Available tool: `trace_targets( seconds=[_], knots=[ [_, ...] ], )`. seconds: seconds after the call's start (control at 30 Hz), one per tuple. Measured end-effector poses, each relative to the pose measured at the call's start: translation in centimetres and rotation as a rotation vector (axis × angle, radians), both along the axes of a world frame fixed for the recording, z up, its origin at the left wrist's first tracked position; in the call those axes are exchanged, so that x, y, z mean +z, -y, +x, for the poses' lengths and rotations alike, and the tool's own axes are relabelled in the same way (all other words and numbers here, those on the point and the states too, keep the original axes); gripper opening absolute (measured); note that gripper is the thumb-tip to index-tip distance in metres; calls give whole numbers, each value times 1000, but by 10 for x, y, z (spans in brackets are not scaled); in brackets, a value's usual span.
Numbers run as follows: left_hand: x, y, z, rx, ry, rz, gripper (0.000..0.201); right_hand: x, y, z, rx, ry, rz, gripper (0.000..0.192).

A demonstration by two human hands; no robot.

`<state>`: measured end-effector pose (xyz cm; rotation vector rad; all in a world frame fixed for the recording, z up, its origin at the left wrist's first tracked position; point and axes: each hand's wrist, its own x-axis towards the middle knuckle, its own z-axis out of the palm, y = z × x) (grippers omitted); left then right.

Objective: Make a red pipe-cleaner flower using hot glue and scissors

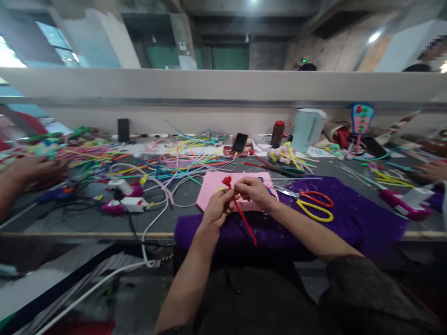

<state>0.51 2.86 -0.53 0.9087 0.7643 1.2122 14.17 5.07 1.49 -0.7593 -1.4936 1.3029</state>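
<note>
Both hands meet over a pink sheet (209, 184) lying on a purple cloth (352, 204). My left hand (219, 204) is closed on a red pipe cleaner (246, 223), whose long tail hangs down to the right. Its upper end is worked into a small red curled shape (226, 180) above the fingertips. My right hand (254, 191) pinches at the same red pipe cleaner, fingertips close to the left ones; the exact grip point is hidden. Scissors with red and yellow handles (316, 205) lie just right of my right hand, blades towards it.
Many coloured pipe cleaners (181, 160) spread across the back left. Purple power strips (117, 204) with white cables lie left and right. A red-capped bottle (278, 132), a pale pitcher (308, 129) and a phone (240, 142) stand or lie behind. Other people's hands (38, 172) are at both sides.
</note>
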Motion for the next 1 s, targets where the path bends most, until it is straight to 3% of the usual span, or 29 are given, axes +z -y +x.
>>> trace_targets(
  seconds=[0.3,0.53,0.73,1.0],
  knots=[
    [-3,-1,0,18,24,-14,24,2,-4,12,0,-61,-46,25],
    [-3,1,1,12,-28,15,24,1,0,8,26,75,79,20],
    [-3,1,1,81,-48,39,26,3,-9,18,-29,39,-11,17],
    [-2,2,1,54,-112,50,31,-1,-8,15,20,-31,-108,21]
  ],
)
